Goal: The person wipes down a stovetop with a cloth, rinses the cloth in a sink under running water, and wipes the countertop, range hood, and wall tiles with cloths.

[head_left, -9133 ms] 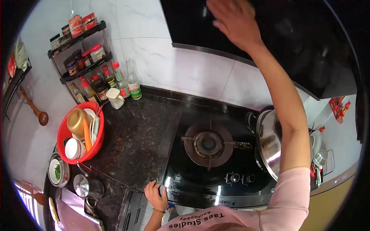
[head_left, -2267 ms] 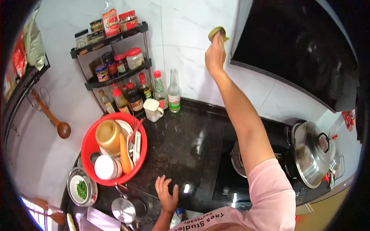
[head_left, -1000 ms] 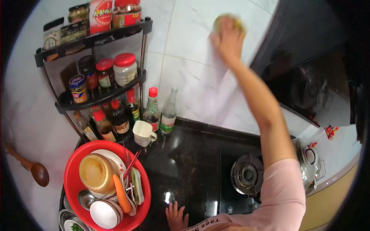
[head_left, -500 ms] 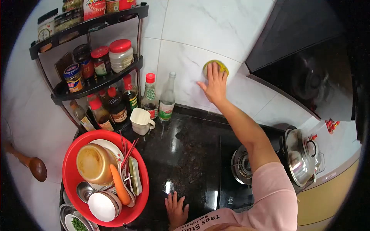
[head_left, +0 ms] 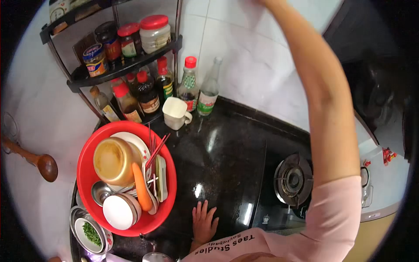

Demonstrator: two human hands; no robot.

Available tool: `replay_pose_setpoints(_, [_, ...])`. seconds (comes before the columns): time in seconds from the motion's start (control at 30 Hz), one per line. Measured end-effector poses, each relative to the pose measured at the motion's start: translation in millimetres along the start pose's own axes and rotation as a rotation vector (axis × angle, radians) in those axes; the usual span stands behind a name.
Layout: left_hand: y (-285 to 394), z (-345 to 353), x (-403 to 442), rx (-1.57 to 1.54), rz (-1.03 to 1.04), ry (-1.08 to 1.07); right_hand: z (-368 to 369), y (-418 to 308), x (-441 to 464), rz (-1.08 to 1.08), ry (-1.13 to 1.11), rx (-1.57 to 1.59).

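My left hand (head_left: 204, 222) lies flat on the black countertop (head_left: 209, 161), fingers stretched out and slightly apart, with nothing in it. It is to the right of a red basin (head_left: 171, 187) stacked with dishes. My right arm (head_left: 327, 96) reaches up across the white tiled wall (head_left: 253, 65). The hand at its end is past the top edge of the view, so its fingers and whatever it holds are hidden.
The basin holds a golden pot (head_left: 111, 161), white bowls (head_left: 118, 212), chopsticks (head_left: 158, 150) and an orange-handled utensil (head_left: 140, 187). A rack (head_left: 124, 70) of jars, sauce bottles (head_left: 148, 94), a white jug (head_left: 175, 114) and a glass bottle (head_left: 208, 94) stand behind. A gas burner (head_left: 293, 180) lies right.
My right hand has slid up the wall and out of view, from where it pressed a yellow-green cloth against the tiles. My view has shifted; my left hand stays on the countertop.
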State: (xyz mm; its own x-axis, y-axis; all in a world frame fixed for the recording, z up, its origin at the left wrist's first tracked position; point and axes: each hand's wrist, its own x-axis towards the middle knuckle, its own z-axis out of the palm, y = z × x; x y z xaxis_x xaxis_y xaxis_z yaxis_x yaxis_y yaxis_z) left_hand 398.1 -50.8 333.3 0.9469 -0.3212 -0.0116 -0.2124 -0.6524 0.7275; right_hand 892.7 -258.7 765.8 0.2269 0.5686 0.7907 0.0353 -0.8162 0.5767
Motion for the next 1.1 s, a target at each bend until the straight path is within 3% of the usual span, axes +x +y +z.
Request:
replay_pose_setpoints(0.03, [0.2, -1.3, 1.2, 0.008, -0.001, -0.002, -10.1, -25.0, -20.6, -0.077, -0.005, 0.073])
replay_pose_setpoints(0.13, [0.2, -0.5, 1.2, 0.023, 0.002, -0.003, 3.2, -61.9, -110.0, -0.177, -0.348, 0.155])
replay_pose_setpoints(0.3, [-0.2, -0.5, 0.1, 0.013, 0.021, 0.022, -42.2, -94.7, -297.9, -0.383, -0.712, 0.098])
replay_pose_setpoints(0.43, [-0.9, 4.7, 3.1, 0.018, 0.030, 0.046, -58.3, -64.1, -346.8, -0.299, -0.812, 0.219])
replay_pose_setpoints(0.5, [-0.7, 5.0, 4.1, 0.024, 0.027, 0.034, -56.9, -40.6, -311.7, -0.175, -0.515, 0.145])
replay_pose_setpoints(0.57, [-1.1, 7.6, 4.3, 0.013, 0.028, 0.010, -65.2, -32.1, -259.5, 0.029, -0.428, 0.105])
replay_pose_setpoints(0.63, [-1.2, 8.1, 5.4, 0.036, 0.030, 0.017, -63.5, -28.7, -215.4, 0.062, -0.121, 0.144])
replay_pose_setpoints(0.73, [1.1, 8.8, 4.6, 0.051, 0.016, 0.000, -44.5, -44.9, -229.0, 0.097, -0.108, 0.138])
replay_pose_setpoints(0.83, [1.6, 7.0, 4.5, 0.063, 0.023, 0.017, -41.1, -70.6, -291.1, -0.037, -0.354, 0.439])
replay_pose_setpoints(0.87, [-0.1, 8.7, 4.3, 0.070, 0.033, 0.027, -40.4, -75.9, -311.3, -0.049, -0.590, 0.515])
replay_pose_setpoints(0.97, [-1.8, 14.0, 2.7, 0.069, 0.053, 0.063, -52.6, -120.8, -357.1, 0.123, -0.452, 0.512])
replay_pose_setpoints(1.1, [-1.4, 13.5, 1.3, 0.078, 0.095, 0.119, -84.8, -170.3, -392.9, 0.369, -0.510, 0.822])
